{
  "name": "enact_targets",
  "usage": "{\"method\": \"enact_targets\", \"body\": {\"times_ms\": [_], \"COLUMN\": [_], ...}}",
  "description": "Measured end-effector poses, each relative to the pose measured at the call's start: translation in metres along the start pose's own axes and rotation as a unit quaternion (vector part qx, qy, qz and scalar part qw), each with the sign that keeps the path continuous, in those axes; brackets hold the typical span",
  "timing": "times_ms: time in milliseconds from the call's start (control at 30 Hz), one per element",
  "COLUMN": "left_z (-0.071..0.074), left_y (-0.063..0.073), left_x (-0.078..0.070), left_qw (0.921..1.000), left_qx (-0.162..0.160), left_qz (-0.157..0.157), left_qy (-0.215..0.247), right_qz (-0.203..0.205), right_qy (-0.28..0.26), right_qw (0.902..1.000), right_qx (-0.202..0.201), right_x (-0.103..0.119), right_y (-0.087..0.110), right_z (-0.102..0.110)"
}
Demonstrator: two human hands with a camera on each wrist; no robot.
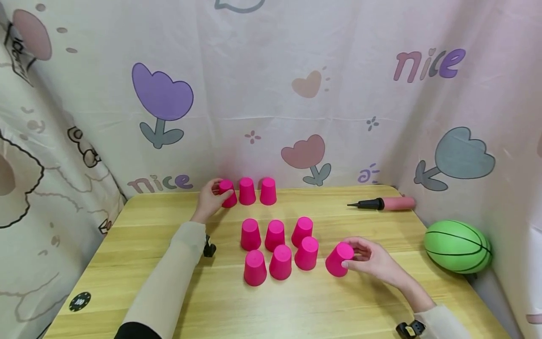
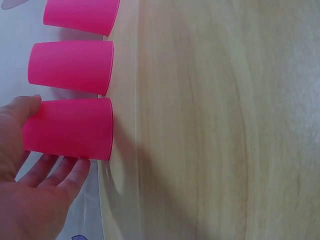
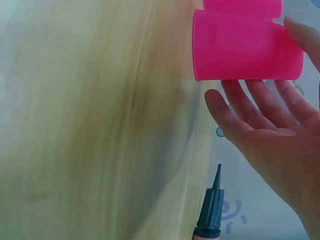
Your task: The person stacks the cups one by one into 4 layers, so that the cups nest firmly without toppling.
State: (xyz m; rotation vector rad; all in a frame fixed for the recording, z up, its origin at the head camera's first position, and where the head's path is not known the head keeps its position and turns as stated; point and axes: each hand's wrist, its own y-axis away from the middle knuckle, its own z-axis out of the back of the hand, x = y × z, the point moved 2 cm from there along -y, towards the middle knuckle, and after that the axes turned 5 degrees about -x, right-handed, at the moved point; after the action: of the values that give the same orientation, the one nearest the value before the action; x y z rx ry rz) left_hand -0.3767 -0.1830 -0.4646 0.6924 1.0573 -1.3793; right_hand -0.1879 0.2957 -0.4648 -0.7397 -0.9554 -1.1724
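Observation:
At the back edge of the table, my left hand (image 1: 209, 200) holds a bright pink cup (image 1: 227, 196), mouth down, at the left end of a row of three. Its thumb and fingers lie on opposite sides of that cup (image 2: 70, 129) in the left wrist view. On the right, my right hand (image 1: 372, 259) grips another upside-down pink cup (image 1: 338, 260), slightly tilted, by its side. The right wrist view shows this cup (image 3: 245, 47) between thumb and fingers. Several more pink cups (image 1: 275, 235) stand inverted in two rows between the hands.
A pink and black hand pump (image 1: 387, 203) lies at the back right. Beside the right table edge is a green ball (image 1: 458, 247) with black lines. A black chip (image 1: 80, 301) lies at the front left. Printed curtains (image 1: 237, 94) hang close behind the wooden table (image 1: 330, 310).

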Motion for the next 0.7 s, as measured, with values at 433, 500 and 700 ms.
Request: {"method": "enact_targets", "body": {"times_ms": [433,500,700], "left_z": [-0.0009,-0.0010,-0.0002], "left_y": [-0.0024,-0.0031,-0.0041], "left_x": [-0.0017,-0.0015,-0.0024], "left_qw": [0.9999,0.9999,0.9997], "left_qx": [0.006,0.007,0.015], "left_qz": [-0.006,-0.004,-0.001], "left_qy": [-0.012,-0.013,-0.017], "right_qz": [0.023,0.025,0.027], "right_qy": [0.053,0.062,0.060], "right_qw": [0.9980,0.9974,0.9973], "right_qx": [0.024,0.028,0.031], "right_x": [-0.0061,-0.0067,-0.0046], "right_y": [0.0016,0.0013,0.0015], "right_z": [-0.0028,-0.0036,-0.0042]}}
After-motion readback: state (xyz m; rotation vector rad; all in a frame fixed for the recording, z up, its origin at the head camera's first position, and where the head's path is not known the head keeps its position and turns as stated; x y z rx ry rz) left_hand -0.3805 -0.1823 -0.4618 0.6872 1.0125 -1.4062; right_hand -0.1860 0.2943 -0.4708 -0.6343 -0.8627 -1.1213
